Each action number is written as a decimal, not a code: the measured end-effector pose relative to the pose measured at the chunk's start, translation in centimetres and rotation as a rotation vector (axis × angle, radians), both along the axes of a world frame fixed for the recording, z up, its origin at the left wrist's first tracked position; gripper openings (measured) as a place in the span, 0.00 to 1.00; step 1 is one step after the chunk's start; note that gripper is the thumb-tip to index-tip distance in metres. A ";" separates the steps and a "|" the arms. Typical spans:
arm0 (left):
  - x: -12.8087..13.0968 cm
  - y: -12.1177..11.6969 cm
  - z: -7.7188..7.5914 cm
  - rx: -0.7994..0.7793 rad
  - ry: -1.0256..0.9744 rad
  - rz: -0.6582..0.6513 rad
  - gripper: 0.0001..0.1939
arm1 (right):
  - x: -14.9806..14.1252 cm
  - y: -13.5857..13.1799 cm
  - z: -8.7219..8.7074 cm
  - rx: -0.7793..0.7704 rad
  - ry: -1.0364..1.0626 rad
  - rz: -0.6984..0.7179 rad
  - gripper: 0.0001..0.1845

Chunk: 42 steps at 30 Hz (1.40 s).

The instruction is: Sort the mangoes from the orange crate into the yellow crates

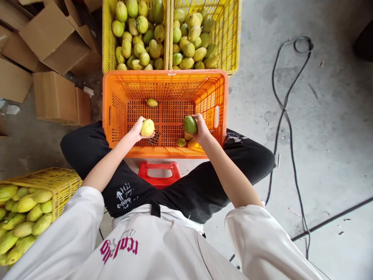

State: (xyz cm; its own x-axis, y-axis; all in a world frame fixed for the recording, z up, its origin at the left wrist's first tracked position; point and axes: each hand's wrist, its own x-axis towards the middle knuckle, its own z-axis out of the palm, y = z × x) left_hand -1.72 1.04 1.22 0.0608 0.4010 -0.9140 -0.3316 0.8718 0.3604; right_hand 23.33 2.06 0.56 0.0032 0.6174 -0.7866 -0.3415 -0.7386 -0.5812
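Observation:
My left hand [139, 130] holds a pale yellow, rounded fruit [147, 128] over the orange crate [165, 153], its fingers curled beneath it. A dark green, rounded fruit [190, 125] is gripped in my right hand [201, 130], over the right half of the same crate. On the crate's perforated floor lies a small yellow fruit [151, 102] toward the far side. Below my right hand, a few more yellowish fruits [181, 142] rest near the close wall, partly hidden. The exact kind of fruit is unclear.
Two yellow crates [169, 35] with many yellow-green fruits stand behind the orange one. Another yellow crate [65, 186] of fruit is at the lower left. Cardboard boxes [55, 95] pile up at left. A red plastic stool [159, 181] shows between my legs; a black cable [284, 107] lies at right.

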 end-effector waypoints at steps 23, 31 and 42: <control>0.0 0.0 -0.5 0.048 0.147 0.125 0.17 | 0.2 0.0 -0.4 0.031 0.053 -0.071 0.15; 0.1 0.0 -0.6 0.025 0.105 0.073 0.15 | 0.8 0.2 -1.3 -0.005 0.011 -0.173 0.15; 0.2 0.1 0.0 -0.056 0.047 0.118 0.20 | 0.3 -0.1 -1.4 0.011 0.089 -0.143 0.12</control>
